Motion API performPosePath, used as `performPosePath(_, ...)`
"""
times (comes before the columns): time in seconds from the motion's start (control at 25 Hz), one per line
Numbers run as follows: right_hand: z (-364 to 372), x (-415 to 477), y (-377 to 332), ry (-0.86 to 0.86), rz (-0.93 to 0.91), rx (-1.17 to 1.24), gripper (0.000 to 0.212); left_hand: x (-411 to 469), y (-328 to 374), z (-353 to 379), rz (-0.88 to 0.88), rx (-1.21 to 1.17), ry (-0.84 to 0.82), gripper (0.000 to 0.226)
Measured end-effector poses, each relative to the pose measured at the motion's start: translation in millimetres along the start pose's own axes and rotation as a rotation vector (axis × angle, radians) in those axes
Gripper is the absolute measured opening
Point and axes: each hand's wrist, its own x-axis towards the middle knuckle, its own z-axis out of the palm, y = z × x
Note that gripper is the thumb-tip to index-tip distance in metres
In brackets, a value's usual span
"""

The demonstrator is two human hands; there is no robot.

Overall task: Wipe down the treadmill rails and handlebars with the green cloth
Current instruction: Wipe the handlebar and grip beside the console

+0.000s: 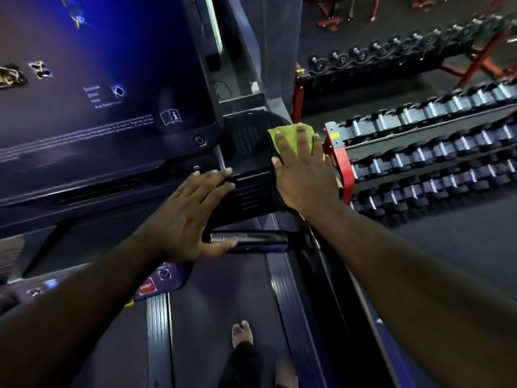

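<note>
My right hand (pixel 303 170) lies flat with spread fingers on the green cloth (pixel 289 135), pressing it against the right side of the treadmill's black console housing (pixel 249 175). My left hand (pixel 190 217) rests open on the housing's left side, its thumb touching the short shiny handlebar grip (pixel 260 240) below. The right side rail (pixel 344 298) runs down toward me under my right forearm. Most of the cloth is hidden beneath my right hand.
The treadmill's dark screen (pixel 98 93) fills the upper left. A red stop button (pixel 147 287) sits on the lower panel. The belt (pixel 215 303) carries my bare foot (pixel 242 333). Red dumbbell racks (pixel 419 152) stand close on the right.
</note>
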Motion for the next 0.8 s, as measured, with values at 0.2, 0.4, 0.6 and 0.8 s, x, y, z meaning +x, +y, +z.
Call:
performPosePath(0.2,0.8,73.7,-18.5,0.001,0.021,0.030,0.065,2.0,-5.4,4.1,-0.022,-0.074,0.003,0.107)
performPosePath(0.4,-3.1,114.5,-12.2,-0.049,-0.052,0.155,0.053,3.5,-4.5,5.9,-0.014,-0.071,-0.041,0.111)
performPosePath(0.6,-10.4,76.0,-8.9,-0.054,-0.013,0.178,0.051,3.7,-1.0,2.5,-0.031,-0.075,-0.050,0.113)
performPosePath(0.8,-14.2,-34.4,-0.8,0.023,-0.001,-0.002,0.052,3.2,-1.0,0.4,-0.048,-0.096,-0.040,0.115)
